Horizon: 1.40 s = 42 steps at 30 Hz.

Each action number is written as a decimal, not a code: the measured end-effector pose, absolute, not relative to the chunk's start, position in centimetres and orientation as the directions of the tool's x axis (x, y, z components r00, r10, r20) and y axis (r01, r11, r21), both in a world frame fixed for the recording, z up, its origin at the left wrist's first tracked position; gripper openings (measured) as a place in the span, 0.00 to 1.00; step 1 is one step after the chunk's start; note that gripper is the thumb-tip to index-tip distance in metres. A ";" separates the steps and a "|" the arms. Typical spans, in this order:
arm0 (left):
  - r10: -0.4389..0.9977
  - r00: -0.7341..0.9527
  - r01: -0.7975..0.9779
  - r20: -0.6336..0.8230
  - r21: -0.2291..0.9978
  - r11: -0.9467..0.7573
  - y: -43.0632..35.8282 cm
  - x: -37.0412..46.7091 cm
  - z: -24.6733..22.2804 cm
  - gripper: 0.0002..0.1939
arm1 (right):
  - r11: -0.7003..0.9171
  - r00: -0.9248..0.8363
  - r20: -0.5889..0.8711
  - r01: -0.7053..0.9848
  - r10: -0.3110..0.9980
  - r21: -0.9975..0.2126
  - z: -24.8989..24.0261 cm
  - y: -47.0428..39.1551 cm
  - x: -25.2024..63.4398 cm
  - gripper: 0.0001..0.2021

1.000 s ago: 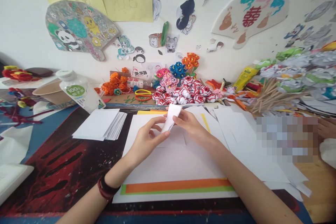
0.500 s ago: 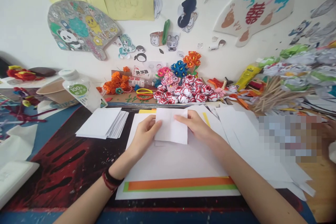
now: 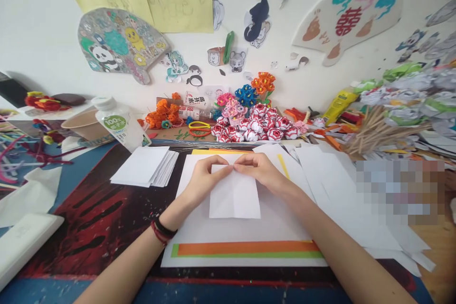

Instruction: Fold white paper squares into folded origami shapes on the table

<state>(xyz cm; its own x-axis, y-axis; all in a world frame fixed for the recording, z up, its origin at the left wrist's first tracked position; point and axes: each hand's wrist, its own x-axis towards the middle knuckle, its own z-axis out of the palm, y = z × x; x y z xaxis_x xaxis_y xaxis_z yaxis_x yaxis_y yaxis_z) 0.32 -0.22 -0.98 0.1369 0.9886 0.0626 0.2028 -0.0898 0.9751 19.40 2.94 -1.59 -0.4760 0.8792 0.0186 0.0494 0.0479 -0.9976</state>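
Note:
A small white sheet of paper (image 3: 235, 197) with a faint upright crease hangs from the fingertips of both hands. My left hand (image 3: 206, 178) pinches its top edge near the middle, thumb to fingers. Right beside it, my right hand (image 3: 261, 173) pinches the same edge, so the two thumb tips nearly meet. Beneath the hands lies a large white sheet (image 3: 199, 247), with an orange strip (image 3: 245, 248) and a green edge along its near side. A stack of small white sheets (image 3: 140, 166) sits to the left.
A white-capped bottle (image 3: 121, 126) leans behind the stack. Red-and-white paper flowers (image 3: 258, 126) line the back by the wall. Loose white sheets (image 3: 338, 190) spread on the right, near wooden sticks (image 3: 368, 130). A white case (image 3: 30, 244) lies at the left edge.
Both hands have shifted from the sheet's sides to the middle of its top edge, drawing together. The small sheet now hangs lower in view. The camera view has shifted slightly.

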 end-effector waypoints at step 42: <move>0.956 0.013 0.406 0.294 0.872 -0.274 -1.8 1.0 -0.9 0.09 | 0.061 -0.415 0.079 -0.055 0.906 -0.997 -1.8 2.0 18.3 0.11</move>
<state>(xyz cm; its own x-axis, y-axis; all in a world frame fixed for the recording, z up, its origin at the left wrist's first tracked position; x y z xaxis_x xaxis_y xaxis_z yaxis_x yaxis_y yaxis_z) 0.96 -1.77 -0.92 0.0134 0.9556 0.2944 0.4059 -0.2743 0.8718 18.27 1.98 -1.79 -0.4153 0.9063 0.0786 -0.0555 0.0610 -0.9966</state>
